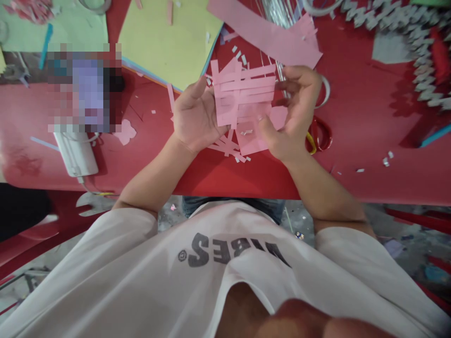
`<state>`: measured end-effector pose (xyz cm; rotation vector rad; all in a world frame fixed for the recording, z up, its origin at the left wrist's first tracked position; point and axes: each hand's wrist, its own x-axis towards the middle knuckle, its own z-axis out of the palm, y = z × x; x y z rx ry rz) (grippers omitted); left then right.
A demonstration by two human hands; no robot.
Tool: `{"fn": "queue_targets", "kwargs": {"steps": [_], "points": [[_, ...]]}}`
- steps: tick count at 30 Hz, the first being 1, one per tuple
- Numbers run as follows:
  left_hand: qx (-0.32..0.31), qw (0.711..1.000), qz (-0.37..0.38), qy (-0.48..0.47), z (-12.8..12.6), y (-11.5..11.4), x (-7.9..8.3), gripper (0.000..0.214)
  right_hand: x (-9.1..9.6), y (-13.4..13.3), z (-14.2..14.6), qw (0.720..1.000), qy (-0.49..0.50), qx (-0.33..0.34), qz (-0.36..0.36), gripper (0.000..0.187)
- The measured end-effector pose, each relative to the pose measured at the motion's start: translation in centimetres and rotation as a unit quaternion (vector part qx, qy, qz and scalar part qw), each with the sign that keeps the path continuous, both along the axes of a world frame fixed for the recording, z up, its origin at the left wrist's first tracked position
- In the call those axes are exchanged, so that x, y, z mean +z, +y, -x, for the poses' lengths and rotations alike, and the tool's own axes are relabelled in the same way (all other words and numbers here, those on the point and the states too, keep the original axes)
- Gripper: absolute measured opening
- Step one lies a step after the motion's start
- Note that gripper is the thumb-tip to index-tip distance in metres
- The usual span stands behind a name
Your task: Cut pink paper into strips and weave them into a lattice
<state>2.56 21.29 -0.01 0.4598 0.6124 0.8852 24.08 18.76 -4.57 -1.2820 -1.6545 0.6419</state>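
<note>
A bundle of pink paper strips (243, 91) lies across both my palms above a red table (369, 122). My left hand (193, 115) is palm up under the left ends, fingers curled around them. My right hand (294, 110) grips the right ends, thumb pressed on the strips near the bottom. More pink strips and scraps (230, 148) lie on the table just beneath my hands. Red-handled scissors (319, 136) rest on the table right beside my right hand.
A yellow-green paper sheet (169, 40) and a large pink sheet (268, 33) lie at the back. A white device (75, 152) with a cable sits at the left near the table edge. Grey zigzag paper chains (412, 37) fill the back right. Small scraps dot the table.
</note>
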Motion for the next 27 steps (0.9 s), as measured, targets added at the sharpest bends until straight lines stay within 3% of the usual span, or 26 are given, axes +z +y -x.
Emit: {"fn": "queue_targets", "kwargs": {"steps": [3, 6, 11, 16, 21, 27], "points": [[0.034, 0.999, 0.034, 0.022, -0.2, -0.2, 0.1, 0.058, -1.3, 0.0, 0.5, 0.974, 0.222, -0.039, 0.036, 0.047], [0.065, 0.994, 0.07, 0.054, -0.5, -0.4, 0.1, 0.061, -1.0, -0.5, 1.1, 0.927, 0.334, -0.016, 0.168, 0.022], [0.048, 0.995, 0.041, 0.072, -0.7, -0.5, 0.0, 0.066, 0.8, -2.0, 2.4, 0.923, 0.275, 0.063, 0.262, 0.046], [0.034, 0.998, 0.013, 0.043, -0.6, -0.5, -0.4, 0.066, 1.3, -2.7, 3.4, 0.894, 0.288, 0.095, 0.331, 0.05], [0.005, 1.0, -0.023, 0.02, -0.3, -0.4, -0.9, 0.064, 1.1, -2.9, 3.7, 0.895, 0.29, 0.098, 0.325, 0.047], [-0.004, 0.997, 0.047, 0.062, -0.3, -0.5, -1.4, 0.065, 0.9, -3.2, 4.1, 0.895, 0.304, 0.093, 0.314, 0.048]]}}
